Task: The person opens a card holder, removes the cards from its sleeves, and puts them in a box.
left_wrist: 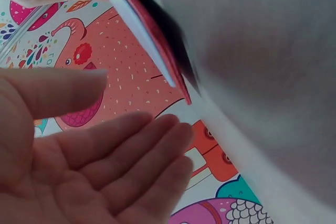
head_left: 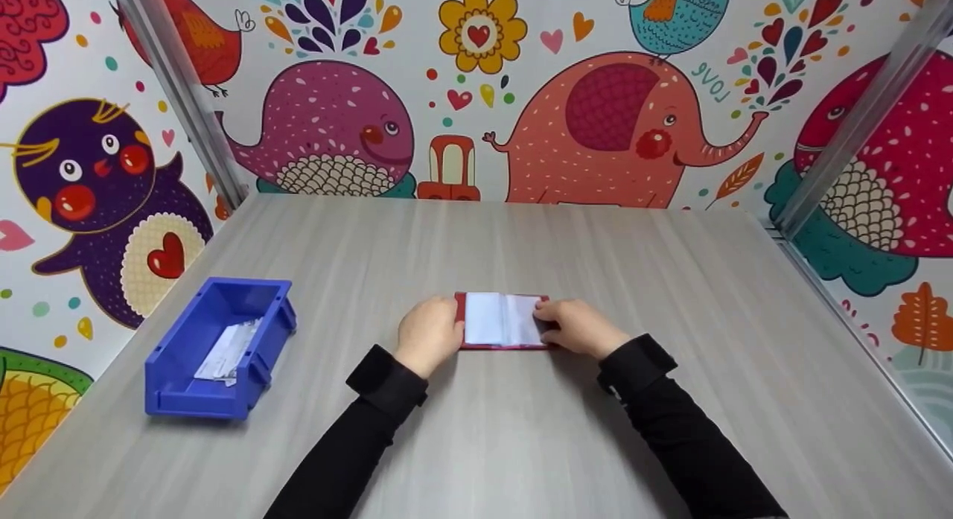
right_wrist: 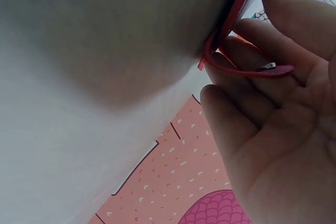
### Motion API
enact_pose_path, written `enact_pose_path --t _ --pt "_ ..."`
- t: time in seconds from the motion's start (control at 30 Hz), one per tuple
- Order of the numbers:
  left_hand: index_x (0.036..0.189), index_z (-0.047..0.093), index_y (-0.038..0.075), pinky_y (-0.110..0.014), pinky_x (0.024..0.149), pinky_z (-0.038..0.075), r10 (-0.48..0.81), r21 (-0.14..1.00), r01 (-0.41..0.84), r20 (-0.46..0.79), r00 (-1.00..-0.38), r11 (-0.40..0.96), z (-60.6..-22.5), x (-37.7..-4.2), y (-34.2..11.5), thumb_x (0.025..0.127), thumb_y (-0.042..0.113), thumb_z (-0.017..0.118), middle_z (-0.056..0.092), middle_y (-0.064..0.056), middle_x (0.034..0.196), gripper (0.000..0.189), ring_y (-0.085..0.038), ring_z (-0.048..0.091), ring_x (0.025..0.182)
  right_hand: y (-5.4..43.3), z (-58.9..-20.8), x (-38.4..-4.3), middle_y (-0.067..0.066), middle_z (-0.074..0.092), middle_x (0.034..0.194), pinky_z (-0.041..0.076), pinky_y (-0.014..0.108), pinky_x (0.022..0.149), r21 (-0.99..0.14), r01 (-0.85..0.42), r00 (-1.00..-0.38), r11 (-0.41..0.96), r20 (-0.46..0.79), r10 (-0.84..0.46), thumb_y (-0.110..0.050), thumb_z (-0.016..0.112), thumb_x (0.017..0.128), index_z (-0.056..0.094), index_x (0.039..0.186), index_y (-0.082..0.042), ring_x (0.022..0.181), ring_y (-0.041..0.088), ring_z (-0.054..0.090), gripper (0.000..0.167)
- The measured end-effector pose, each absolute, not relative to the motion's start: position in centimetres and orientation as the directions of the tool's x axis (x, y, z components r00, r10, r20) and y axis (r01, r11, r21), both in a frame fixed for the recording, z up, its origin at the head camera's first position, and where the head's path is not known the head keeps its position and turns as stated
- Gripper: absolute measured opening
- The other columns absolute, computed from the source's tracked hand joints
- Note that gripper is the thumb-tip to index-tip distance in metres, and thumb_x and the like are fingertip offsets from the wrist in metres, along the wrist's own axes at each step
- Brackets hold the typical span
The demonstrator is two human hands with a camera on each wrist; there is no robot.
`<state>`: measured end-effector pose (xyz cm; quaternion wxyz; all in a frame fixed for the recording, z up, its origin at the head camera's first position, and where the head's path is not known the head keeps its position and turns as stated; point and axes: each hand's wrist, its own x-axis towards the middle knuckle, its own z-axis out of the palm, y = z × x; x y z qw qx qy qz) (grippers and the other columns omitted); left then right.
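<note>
A red card holder (head_left: 459, 322) lies spread open on the table, its pale translucent sleeves (head_left: 484, 319) facing up. At its left edge is my left hand (head_left: 429, 333); in the left wrist view that hand (left_wrist: 121, 166) has its fingers extended and thumb apart, a gap between them and the holder's red cover (left_wrist: 157, 35). My right hand (head_left: 584, 327) pinches the right side, thumb on the sleeve and fingers beneath. In the right wrist view a red strap (right_wrist: 236, 71) with a metal snap (right_wrist: 266, 66) curls out over the fingers of the right hand (right_wrist: 283, 124).
A blue bin (head_left: 197, 403) stands on the left of the table, with white printed papers or cards (head_left: 229, 351) inside. The table (head_left: 491, 444) meets a patterned back wall (head_left: 461, 57). Metal posts (head_left: 186, 94) rise at both far corners.
</note>
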<state>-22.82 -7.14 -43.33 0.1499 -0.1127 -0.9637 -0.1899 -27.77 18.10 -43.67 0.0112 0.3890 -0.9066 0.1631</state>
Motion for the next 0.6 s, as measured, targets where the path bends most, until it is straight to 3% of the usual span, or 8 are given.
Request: enact_pose_path --t 0.27,0.33,0.47,0.6 --pt "0.076 0.062 0.001 -0.043 0.068 0.051 0.295 0.341 0.365 0.24 -0.925 0.866 -43.5 -22.6 -7.1 0.085 0.001 0.068 0.064 -0.012 0.079 0.011 -0.031 0.064 0.075 18.1 -43.5 -27.7 0.022 0.065 0.121 0.052 0.044 0.088 -0.264 -0.715 -0.694 0.648 0.151 -0.704 0.003 0.071 0.084 0.067 0.094 0.001 0.108 0.038 0.063 0.011" --pt "0.073 0.062 0.001 -0.043 0.068 0.051 0.302 0.338 0.365 0.225 -0.926 0.868 -43.5 -22.7 -7.1 0.083 0.0 0.069 0.064 -0.012 0.077 0.012 -0.03 0.063 0.074 18.0 -43.5 -27.6 0.021 0.066 0.121 0.052 0.043 0.085 -0.259 -0.716 -0.694 0.649 0.152 -0.704 0.003 0.071 0.083 0.064 0.087 0.0 0.107 0.037 0.064 0.009" --pt "0.069 0.06 0.003 -0.043 0.067 0.051 0.306 0.321 0.355 0.193 -0.932 0.878 -43.3 -22.9 -7.1 0.079 -0.002 0.069 0.063 -0.01 0.072 0.015 -0.029 0.062 0.071 17.6 -43.5 -27.7 0.017 0.069 0.113 0.051 0.039 0.074 -0.225 -0.718 -0.694 0.659 0.158 -0.703 0.003 0.072 0.082 0.057 0.079 -0.003 0.089 0.03 0.066 0.016" --pt "0.069 0.06 0.003 -0.042 0.066 0.05 0.309 0.31 0.348 0.17 -0.936 0.885 -43.2 -22.9 -7.1 0.076 -0.003 0.069 0.062 -0.008 0.071 0.013 -0.028 0.062 0.07 17.1 -43.6 -27.7 0.013 0.069 0.101 0.05 0.039 0.071 -0.194 -0.73 -0.682 0.655 0.161 -0.713 0.001 0.073 0.082 0.063 0.085 -0.002 0.076 0.026 0.059 0.011"
